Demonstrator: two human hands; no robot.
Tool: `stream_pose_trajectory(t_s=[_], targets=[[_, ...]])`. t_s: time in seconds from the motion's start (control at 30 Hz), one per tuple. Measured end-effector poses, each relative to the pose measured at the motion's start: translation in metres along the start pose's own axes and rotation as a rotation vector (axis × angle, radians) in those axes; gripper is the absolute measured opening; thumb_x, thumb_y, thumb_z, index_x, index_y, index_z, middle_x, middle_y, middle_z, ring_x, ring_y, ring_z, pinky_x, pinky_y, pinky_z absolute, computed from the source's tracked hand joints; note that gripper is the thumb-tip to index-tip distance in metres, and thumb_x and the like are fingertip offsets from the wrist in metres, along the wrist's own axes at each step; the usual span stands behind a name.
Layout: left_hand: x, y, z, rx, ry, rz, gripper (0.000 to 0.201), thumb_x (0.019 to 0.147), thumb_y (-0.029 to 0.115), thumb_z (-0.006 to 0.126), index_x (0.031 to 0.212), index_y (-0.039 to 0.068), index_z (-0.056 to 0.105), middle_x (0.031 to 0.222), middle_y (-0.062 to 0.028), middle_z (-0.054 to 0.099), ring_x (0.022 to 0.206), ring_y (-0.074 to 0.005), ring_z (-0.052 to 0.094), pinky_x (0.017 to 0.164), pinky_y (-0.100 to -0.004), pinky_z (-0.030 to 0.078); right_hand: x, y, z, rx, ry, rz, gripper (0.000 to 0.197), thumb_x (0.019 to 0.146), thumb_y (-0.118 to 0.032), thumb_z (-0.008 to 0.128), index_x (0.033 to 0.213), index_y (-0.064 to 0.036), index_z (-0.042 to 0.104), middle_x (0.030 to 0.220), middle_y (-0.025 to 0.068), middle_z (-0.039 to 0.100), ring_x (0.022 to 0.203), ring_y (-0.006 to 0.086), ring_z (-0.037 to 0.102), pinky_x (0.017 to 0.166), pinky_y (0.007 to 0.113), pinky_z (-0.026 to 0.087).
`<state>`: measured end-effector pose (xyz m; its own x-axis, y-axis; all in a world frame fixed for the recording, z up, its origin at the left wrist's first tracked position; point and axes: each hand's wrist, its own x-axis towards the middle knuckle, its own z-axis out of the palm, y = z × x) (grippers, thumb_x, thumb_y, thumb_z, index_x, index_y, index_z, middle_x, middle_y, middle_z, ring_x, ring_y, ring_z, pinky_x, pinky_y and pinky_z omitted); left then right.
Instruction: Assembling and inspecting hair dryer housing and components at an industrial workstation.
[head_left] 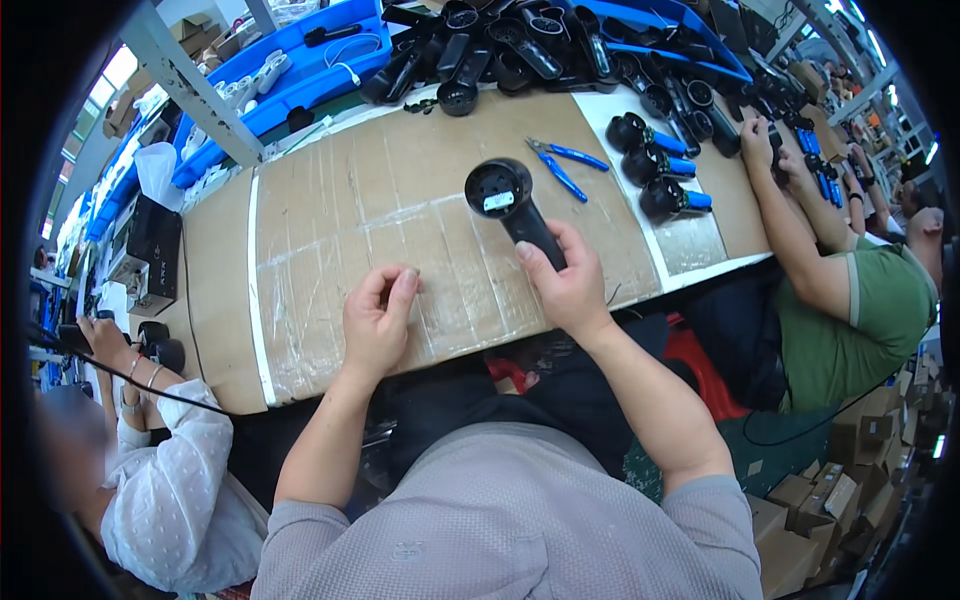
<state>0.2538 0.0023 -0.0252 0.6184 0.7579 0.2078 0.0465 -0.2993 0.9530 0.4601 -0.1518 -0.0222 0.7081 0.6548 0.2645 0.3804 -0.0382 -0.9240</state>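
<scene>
Held over the tabletop point(330, 240) by the right hand point(575, 288): a black handheld device point(532, 228) with a round head. Long axis slanting from the grip at lower right up to the head at upper left; head end pointing away from the body and somewhat leftward, handle end running back into the palm. Round face of the head turned up toward the camera, showing dark recesses and a small white patch. Clamped on the handle with the right thumb lying along the top, other fingers curled beneath and partly out of sight. Well apart, to the left: the left hand point(378, 322), curled, thumb close to forefinger; impossible to tell whether pinching anything small.

Covered by the right hand: the lower end of the handle. Too small to make out: details inside the recesses. Near the head, to its right: blue-handled pliers point(572, 154), handles spread. Farther right, in a row: three black-and-blue devices point(646, 163). At the top edge, overlapping and partly cut off: a heap of black parts point(455, 58).
</scene>
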Motion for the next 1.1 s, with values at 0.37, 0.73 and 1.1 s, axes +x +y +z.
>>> stream_pose_trajectory(t_s=[0.37, 0.73, 1.1], targets=[[0.005, 0.008, 0.004, 0.139, -0.103, 0.048, 0.01, 0.098, 0.012, 0.07, 0.101, 0.002, 0.073, 0.087, -0.0051, 0.07, 0.076, -0.0159, 0.059, 0.072, -0.0267, 0.049, 0.005, 0.011, 0.0, 0.147, -0.03, 0.136, 0.029, 0.094, -0.018, 0.075, 0.116, -0.0002, 0.066, 0.084, 0.0082, 0.071, 0.067, 0.0184, 0.062, 0.064, 0.031, 0.051], [0.001, 0.011, 0.006, 0.12, -0.052, 0.109, 0.01, 0.098, 0.012, 0.07, 0.098, 0.002, 0.074, 0.084, -0.0045, 0.069, 0.074, -0.0161, 0.058, 0.072, -0.0278, 0.049, 0.007, -0.003, -0.005, 0.322, -0.031, 0.27, 0.024, 0.101, -0.02, 0.07, 0.117, -0.0025, 0.065, 0.08, 0.0051, 0.069, 0.064, 0.0092, 0.058, 0.057, 0.021, 0.046], [0.003, 0.011, 0.005, 0.077, -0.06, 0.049, 0.014, 0.102, 0.014, 0.068, 0.101, 0.001, 0.073, 0.08, -0.0024, 0.068, 0.071, -0.0119, 0.058, 0.069, -0.0246, 0.049, 0.011, -0.003, 0.003, 0.158, -0.024, 0.115, 0.025, 0.095, -0.021, 0.073, 0.109, -0.0012, 0.069, 0.079, 0.0049, 0.07, 0.064, 0.013, 0.059, 0.062, 0.026, 0.048]])
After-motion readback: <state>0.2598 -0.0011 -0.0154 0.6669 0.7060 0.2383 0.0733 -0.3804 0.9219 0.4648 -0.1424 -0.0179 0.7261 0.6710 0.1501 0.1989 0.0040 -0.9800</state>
